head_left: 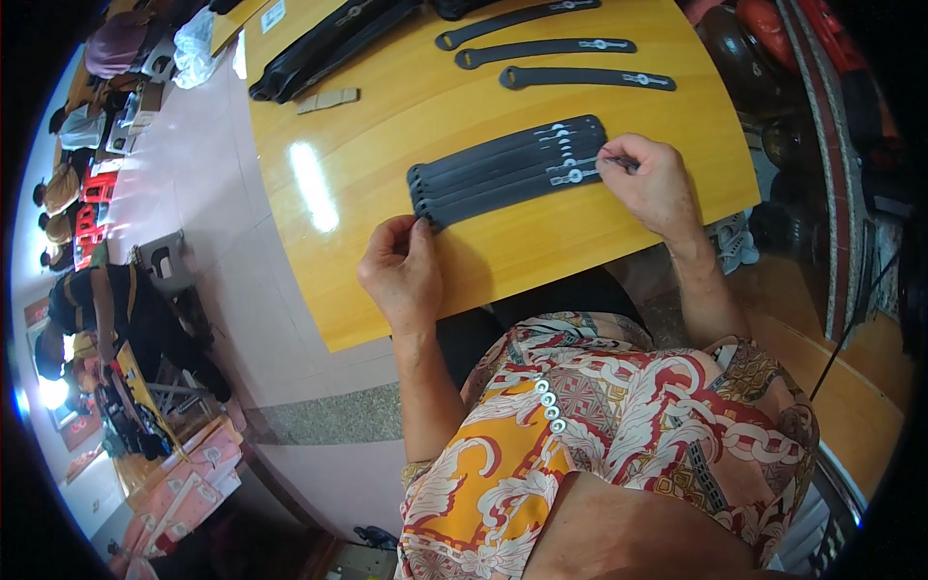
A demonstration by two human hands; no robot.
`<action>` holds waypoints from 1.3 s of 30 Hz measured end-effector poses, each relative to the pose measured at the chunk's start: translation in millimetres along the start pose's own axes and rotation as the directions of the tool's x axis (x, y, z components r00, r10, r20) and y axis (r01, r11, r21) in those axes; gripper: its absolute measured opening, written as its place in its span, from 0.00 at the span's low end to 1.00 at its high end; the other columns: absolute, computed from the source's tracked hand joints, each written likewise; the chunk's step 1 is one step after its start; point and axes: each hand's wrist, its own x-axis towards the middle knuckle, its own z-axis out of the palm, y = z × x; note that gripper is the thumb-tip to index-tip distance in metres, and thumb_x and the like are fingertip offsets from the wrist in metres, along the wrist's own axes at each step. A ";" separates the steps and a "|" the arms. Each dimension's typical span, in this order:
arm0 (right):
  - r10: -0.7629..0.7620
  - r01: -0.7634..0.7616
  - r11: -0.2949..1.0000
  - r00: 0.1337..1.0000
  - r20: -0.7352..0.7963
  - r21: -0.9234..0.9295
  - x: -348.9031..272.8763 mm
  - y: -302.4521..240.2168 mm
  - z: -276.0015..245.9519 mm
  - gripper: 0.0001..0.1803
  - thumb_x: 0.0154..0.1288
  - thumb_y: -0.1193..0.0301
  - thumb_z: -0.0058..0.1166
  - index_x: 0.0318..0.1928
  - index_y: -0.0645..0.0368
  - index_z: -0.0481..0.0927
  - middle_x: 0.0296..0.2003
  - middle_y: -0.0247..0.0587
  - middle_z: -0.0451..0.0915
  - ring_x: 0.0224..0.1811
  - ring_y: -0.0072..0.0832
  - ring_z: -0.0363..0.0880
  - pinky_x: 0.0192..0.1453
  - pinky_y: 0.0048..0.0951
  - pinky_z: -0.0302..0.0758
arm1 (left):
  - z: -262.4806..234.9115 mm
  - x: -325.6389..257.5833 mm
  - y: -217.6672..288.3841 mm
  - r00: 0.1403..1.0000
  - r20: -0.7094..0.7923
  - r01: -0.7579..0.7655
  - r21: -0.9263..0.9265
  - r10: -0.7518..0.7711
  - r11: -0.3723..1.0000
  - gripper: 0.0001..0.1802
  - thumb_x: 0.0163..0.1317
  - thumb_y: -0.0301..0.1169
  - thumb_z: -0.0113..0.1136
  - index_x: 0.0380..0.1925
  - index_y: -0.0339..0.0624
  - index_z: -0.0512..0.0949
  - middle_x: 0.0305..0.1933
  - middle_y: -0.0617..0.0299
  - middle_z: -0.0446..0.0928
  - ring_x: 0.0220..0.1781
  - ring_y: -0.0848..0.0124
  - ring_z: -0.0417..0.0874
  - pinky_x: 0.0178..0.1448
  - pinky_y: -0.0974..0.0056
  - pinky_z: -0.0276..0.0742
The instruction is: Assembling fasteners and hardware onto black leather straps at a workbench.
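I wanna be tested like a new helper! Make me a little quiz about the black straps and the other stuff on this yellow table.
1. How many separate flat black straps lie on the glossy yellow table, beyond the overlapping row of white-marked black straps?

2. True or false: the person's bare right hand is at the row's white-marked end.

3. Which thing lies beside the long, shiny black bundle?
A. A round green plate
B. A flat tan strip
C. A clear glass cup

Key: 1. Three. 2. True. 3. B.
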 end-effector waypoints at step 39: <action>0.012 -0.027 0.956 0.999 -0.052 -0.291 1.4 -8.5 5.7 0.13 0.52 0.71 0.58 0.37 0.62 0.72 0.26 0.47 0.78 0.29 0.37 0.80 0.33 0.33 0.75 | -18.2 24.8 8.0 0.975 0.156 0.105 0.293 -0.156 0.950 0.11 0.49 0.30 0.63 0.23 0.31 0.75 0.19 0.54 0.75 0.23 0.67 0.76 0.31 0.62 0.71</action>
